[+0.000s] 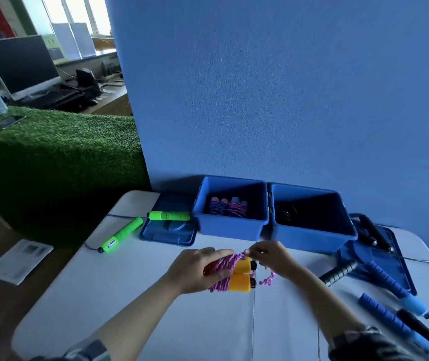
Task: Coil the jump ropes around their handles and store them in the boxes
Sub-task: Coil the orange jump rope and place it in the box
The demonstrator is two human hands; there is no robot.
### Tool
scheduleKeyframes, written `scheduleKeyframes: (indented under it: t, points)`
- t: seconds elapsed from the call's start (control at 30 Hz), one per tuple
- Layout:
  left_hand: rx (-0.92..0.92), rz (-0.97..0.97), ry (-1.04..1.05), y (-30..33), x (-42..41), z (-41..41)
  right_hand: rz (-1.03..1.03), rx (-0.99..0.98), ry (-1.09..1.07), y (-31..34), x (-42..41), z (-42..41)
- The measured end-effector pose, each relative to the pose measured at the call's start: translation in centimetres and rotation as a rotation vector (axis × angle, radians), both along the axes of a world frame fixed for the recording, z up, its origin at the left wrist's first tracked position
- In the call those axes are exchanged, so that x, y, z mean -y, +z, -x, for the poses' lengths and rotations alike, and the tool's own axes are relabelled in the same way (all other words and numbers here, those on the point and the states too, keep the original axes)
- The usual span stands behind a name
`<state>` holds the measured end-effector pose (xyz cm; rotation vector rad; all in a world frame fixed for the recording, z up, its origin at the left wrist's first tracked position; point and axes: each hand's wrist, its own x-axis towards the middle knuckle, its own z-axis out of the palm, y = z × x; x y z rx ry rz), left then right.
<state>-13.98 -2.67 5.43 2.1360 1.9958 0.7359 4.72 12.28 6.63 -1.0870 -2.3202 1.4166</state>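
Note:
My left hand (195,270) grips a pair of orange handles (240,276) held side by side, with pink rope (225,267) wound round them. My right hand (270,256) pinches the pink rope just above the handles; a short loose end of the rope (268,280) hangs below it. Two open blue boxes stand at the back of the table. The left box (234,226) holds two coiled ropes (227,207) with pink and blue handle tips. The right box (312,237) has something dark inside, too dim to make out.
A green-handled rope (122,234) lies at the left, one handle on a blue lid (167,230). At the right, another blue lid (380,256) carries black handles (372,231); blue handles (387,280) and a dark handle (338,272) lie on the white table (104,287).

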Motion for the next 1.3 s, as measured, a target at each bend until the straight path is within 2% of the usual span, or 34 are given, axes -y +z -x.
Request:
scheduleKeyframes:
  t: [0.23,0.57,0.73,0.83,1.03,1.13,1.3]
  points:
    - [0.102,-0.03,0.065,0.5,-0.7,0.1,0.129,-0.015,-0.176,-2.5,0.2,-0.4]
    - [0.292,-0.084,0.443,1.3,-2.5,1.3,0.415,-0.198,-0.337,-2.1,5.6,1.5]
    - [0.172,-0.041,0.484,-0.1,-3.0,1.5,0.24,-0.073,-0.317,-2.3,6.3,1.9]
    - [0.093,0.014,0.505,-0.8,-3.4,1.3,0.021,0.087,-0.272,-2.0,6.1,1.5]
    - [-0.068,0.151,0.54,-1.1,-5.0,-0.4,-0.291,0.436,-0.2,-0.4,6.9,2.1]
    - [-0.144,0.175,0.561,-0.9,-5.2,-1.3,-0.326,0.439,-0.191,-0.4,6.8,1.8]
    - [-0.225,0.195,0.678,-1.0,-4.2,-3.1,-0.252,0.372,-0.202,-0.4,6.5,1.0]
